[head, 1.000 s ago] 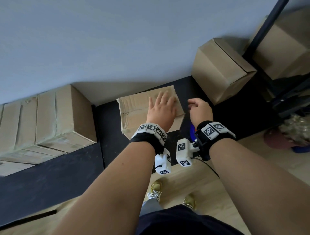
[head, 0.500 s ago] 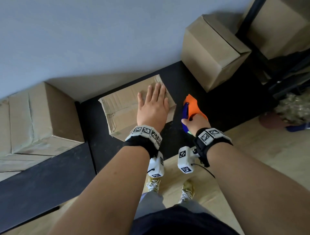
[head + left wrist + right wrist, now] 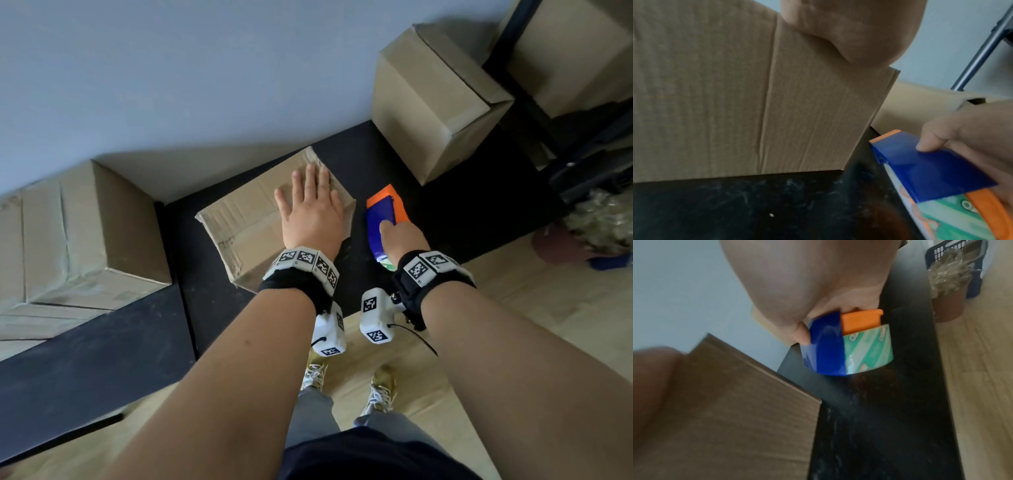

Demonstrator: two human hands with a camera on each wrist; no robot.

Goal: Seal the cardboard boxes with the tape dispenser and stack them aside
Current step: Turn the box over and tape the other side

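Left hand (image 3: pixel 313 219) lies flat, fingers straight, pressing the top of the small cardboard box (image 3: pixel 246 222) on the black table (image 3: pixel 442 205). Box flaps are down; contents not visible. Right hand (image 3: pixel 404 238) grips the tape dispenser (image 3: pixel 385 219), orange body with blue guard, thumb on the blue plate; green-printed tape roll (image 3: pixel 869 350) sits in it. Dispenser is just beside the box's right edge, low over the table; contact with the table can't be told. Closed box (image 3: pixel 431 102) stands further back on the right, well apart. Larger taped box (image 3: pixel 78 233) sits at the left on flat cardboard. Blue basket (image 3: pixel 974 272) on the floor holds crumpled clear plastic, next to a brown pot (image 3: pixel 947 305).
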